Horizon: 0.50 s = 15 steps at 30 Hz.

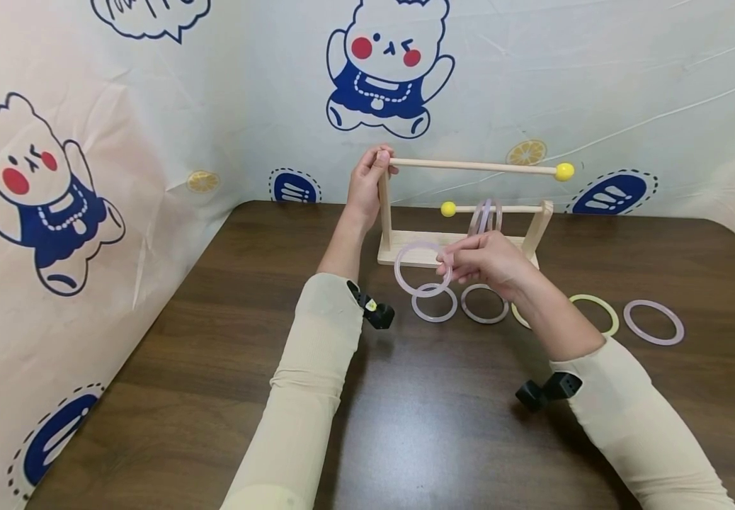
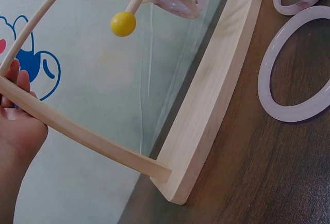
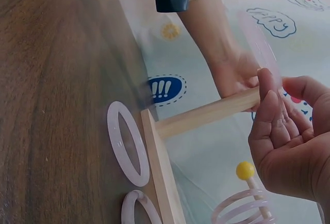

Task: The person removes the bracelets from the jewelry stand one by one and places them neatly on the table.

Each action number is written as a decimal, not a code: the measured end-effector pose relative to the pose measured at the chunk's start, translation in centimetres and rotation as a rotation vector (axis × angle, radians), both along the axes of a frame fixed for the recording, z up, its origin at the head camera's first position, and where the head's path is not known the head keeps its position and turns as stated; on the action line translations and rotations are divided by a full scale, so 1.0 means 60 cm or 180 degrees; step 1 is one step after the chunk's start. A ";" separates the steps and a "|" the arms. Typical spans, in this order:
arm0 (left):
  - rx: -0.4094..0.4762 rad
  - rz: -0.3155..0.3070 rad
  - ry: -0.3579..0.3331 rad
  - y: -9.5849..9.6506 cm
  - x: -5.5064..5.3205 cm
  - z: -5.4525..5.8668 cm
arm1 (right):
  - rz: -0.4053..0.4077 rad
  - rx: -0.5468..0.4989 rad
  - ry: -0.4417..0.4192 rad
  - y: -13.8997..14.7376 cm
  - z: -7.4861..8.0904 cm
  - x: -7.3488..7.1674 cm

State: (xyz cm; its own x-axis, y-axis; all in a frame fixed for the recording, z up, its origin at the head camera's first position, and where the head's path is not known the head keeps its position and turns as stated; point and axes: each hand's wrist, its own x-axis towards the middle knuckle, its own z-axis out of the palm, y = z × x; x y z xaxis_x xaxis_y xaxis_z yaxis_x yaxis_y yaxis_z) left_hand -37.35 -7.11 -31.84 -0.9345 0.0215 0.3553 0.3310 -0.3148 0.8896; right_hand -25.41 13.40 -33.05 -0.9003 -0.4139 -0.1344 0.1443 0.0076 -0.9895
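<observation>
My left hand (image 1: 367,183) grips the top of the left post of a wooden bangle stand (image 1: 399,246), where the upper rod (image 1: 469,166) meets it. That rod runs right to a yellow ball (image 1: 564,172). My right hand (image 1: 485,262) pinches a translucent pale lilac bangle (image 1: 397,268) between thumb and fingers, held up in front of the stand's base. In the right wrist view this bangle (image 3: 260,41) appears almost edge-on. A few pinkish bangles (image 1: 485,216) hang on the lower rod, whose yellow ball (image 1: 448,209) points left.
Several bangles lie in a row before the stand: a lilac one (image 1: 434,319), a greyish one (image 1: 483,321), a yellow-green one (image 1: 615,319) and a purple one (image 1: 654,341) at right. Another yellow-green bangle (image 1: 518,319) is partly hidden by my right arm. A printed cloth (image 1: 265,85) rises behind the table.
</observation>
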 end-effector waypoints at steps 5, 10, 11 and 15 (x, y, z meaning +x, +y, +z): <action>0.0004 -0.0006 -0.0009 0.000 0.002 0.001 | 0.0157 0.0056 -0.0056 0.000 0.001 0.003; 0.0000 -0.0011 -0.0023 0.000 0.002 0.001 | 0.0362 0.0041 -0.0095 0.002 -0.002 0.007; 0.0001 -0.0013 -0.0026 0.000 0.001 0.001 | 0.0403 0.0040 -0.0096 0.002 -0.003 0.007; -0.0028 -0.0008 -0.0026 -0.001 0.001 0.001 | 0.0543 0.0088 -0.0083 0.004 -0.006 0.009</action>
State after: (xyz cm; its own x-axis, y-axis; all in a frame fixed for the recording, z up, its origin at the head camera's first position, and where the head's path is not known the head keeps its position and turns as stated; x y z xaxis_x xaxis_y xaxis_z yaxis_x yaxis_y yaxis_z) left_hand -37.31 -7.16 -31.81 -0.9373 0.0268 0.3476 0.3231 -0.3079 0.8949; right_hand -24.89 13.66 -33.41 -0.8134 -0.5561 -0.1703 0.1641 0.0614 -0.9845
